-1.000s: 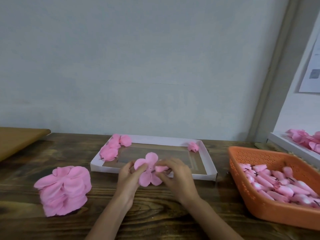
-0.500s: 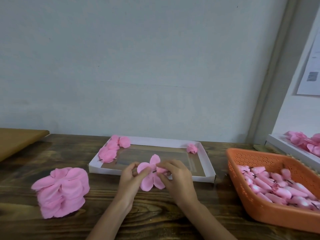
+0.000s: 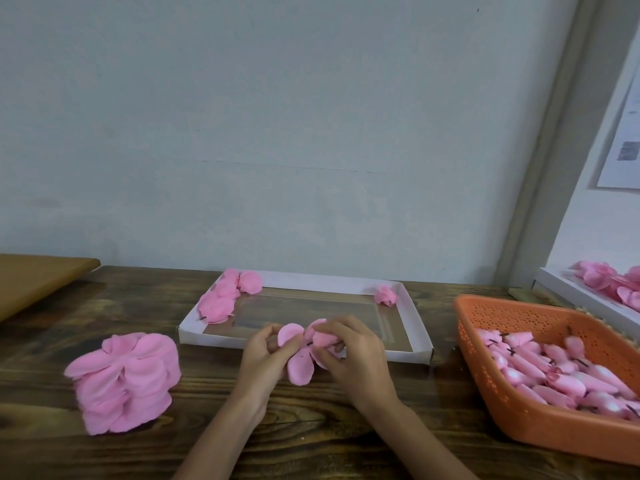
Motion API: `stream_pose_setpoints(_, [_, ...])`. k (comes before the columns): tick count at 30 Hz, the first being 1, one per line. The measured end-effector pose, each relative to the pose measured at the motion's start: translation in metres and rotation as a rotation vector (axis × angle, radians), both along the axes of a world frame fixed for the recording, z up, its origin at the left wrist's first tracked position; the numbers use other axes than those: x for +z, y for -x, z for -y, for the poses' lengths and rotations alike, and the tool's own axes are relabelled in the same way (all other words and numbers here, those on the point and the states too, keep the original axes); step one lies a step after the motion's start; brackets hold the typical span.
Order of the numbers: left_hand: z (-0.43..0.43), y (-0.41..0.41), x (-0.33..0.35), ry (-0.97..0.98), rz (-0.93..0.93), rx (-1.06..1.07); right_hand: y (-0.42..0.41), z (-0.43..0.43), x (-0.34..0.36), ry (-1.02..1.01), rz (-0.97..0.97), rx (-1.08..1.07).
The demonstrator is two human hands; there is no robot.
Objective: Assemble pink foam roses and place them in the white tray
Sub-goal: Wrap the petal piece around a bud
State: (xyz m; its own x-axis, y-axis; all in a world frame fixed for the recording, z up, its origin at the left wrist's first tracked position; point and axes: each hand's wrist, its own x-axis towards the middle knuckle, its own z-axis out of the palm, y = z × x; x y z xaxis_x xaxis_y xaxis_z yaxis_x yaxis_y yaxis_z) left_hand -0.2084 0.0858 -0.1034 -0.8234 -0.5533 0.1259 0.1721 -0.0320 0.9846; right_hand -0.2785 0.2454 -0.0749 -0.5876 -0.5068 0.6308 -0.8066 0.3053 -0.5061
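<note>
Tray [image 3: 414, 327] centre open; roses [image 3: 221, 299] block its upper-left corner, one rose [image 3: 385, 295] its upper-right. Bare worktop [image 3: 207, 368] between petal stack [image 3: 124, 379] lower left and the hands. Basket [image 3: 512, 407] walls off lower right.

**Plain wall, dark wood table**

A pale grey-blue wall [image 3: 277, 116] fills everything from nine to two o'clock. At three o'clock a grey upright frame [image 3: 554, 150] leans across, a printed sheet [image 3: 623, 140] pinned beyond it. Below runs a dark, grained wooden table [image 3: 311, 431]; a lighter brown board [image 3: 31, 278] sits at nine o'clock.
</note>
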Motion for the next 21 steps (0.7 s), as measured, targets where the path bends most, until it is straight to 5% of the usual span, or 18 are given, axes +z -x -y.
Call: stream_pose_setpoints(21, [0.0051, 0.0005, -0.0029, -0.086, -0.039, -0.02, 0.0073, -0.0015, -0.0058, 0.134, 0.114, 0.012])
